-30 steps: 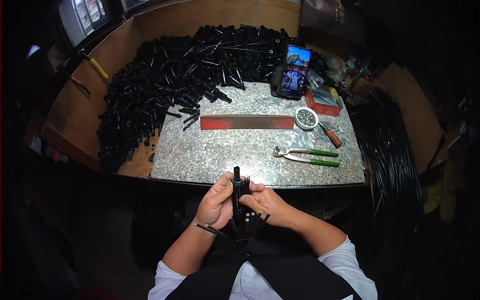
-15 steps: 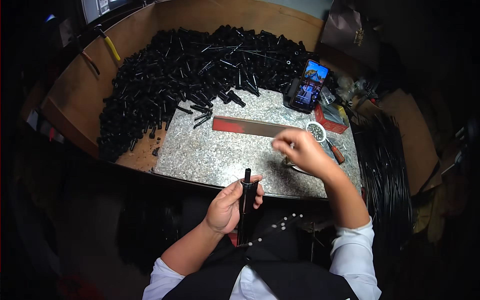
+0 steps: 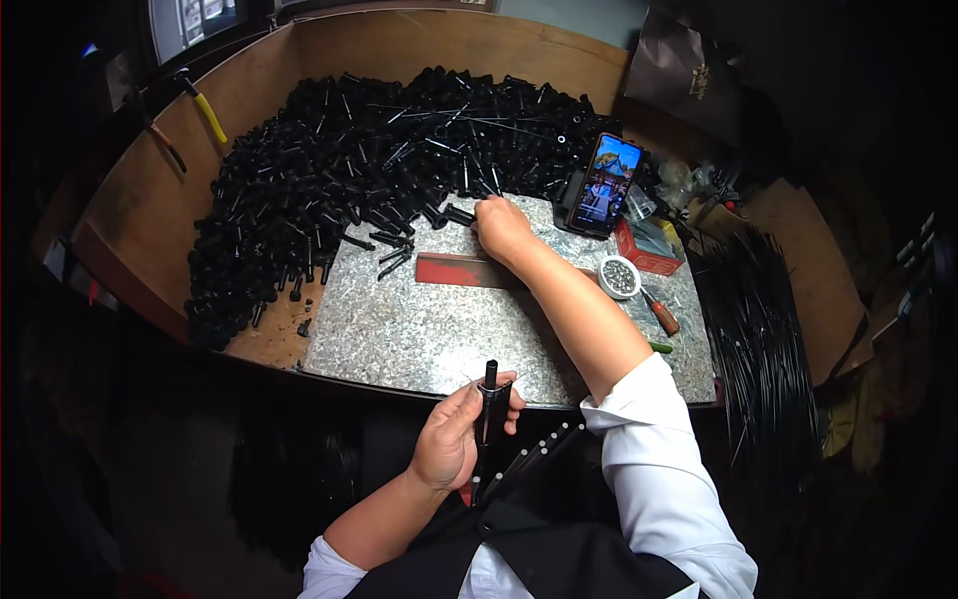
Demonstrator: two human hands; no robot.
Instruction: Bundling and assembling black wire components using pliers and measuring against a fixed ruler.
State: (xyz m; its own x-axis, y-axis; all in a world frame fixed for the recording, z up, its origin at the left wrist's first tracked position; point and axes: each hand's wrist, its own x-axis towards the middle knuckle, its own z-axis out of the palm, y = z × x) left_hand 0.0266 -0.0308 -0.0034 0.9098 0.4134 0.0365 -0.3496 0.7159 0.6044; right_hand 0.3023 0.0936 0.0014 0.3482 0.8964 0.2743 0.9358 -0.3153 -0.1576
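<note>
My left hand [image 3: 449, 437] is closed around a slim black tubular rod [image 3: 490, 384], held upright in front of the table's near edge. A thin wire or clip shows by its top, and the fingers wrap behind it. My right hand [image 3: 502, 228] is stretched across the stone slab to the front edge of a heap of black tubular parts [image 3: 359, 165]. Its bent fingers are at the end of one black part [image 3: 458, 216] there; the fingertips are partly hidden. Beneath my right forearm lies a flat red-and-grey bar [image 3: 449, 270].
On the speckled slab [image 3: 399, 334], a phone [image 3: 606, 185] leans on a stand beside a red box [image 3: 649, 247], a white cup of small metal pieces [image 3: 619, 278] and an orange-handled tool [image 3: 664, 317]. Wooden walls [image 3: 130, 215] enclose the heap. Black rods [image 3: 763, 329] bundle at right.
My right hand has moved forward and left from above the slab's right side to the heap's front edge. My left hand still holds the rod. The view has shifted slightly.
</note>
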